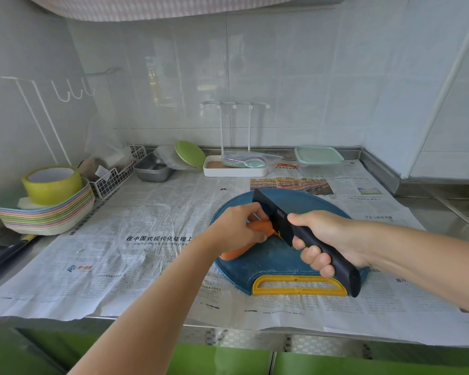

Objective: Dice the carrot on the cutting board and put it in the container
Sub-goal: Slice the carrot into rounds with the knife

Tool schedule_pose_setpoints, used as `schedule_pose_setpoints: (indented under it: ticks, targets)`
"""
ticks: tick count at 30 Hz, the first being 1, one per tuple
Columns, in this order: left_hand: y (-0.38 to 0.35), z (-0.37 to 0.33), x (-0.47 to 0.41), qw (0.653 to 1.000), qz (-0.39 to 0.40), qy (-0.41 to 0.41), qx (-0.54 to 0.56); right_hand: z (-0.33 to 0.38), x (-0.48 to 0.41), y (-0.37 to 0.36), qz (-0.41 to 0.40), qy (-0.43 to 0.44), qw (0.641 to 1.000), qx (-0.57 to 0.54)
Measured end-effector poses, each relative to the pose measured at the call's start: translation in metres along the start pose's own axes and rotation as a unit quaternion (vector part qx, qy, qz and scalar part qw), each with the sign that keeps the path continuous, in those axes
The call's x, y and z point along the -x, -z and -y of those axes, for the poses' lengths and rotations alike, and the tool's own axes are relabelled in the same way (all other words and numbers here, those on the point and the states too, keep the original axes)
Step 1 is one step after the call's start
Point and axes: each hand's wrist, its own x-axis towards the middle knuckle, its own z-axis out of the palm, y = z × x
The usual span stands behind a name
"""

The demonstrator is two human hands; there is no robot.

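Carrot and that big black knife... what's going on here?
A person is cutting a carrot on the round blue cutting board. The left hand holds the carrot down, and the right hand grips the black knife, its blade at the carrot's far end. The carrot looks mostly whole. The lidded container waits at the back of the counter.

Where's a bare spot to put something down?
Bare newspaper lies between the stacked pastel plates and the round blue cutting board, and right of it. The back row, white wire basket to lidded clear container, is crowded.
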Motion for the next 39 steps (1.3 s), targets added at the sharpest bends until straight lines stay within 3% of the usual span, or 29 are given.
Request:
schedule_pose_setpoints:
  ticks: [20,39]
  targets:
    - [0.000,0.005,-0.001,0.999,-0.018,0.028,0.037,-0.024,-0.026,-0.028,-0.060,0.030,0.998,-0.017]
    - [0.000,-0.008,0.005,0.998,-0.018,0.058,-0.001,-0.015,0.002,0.005,-0.027,0.072,0.997,0.025]
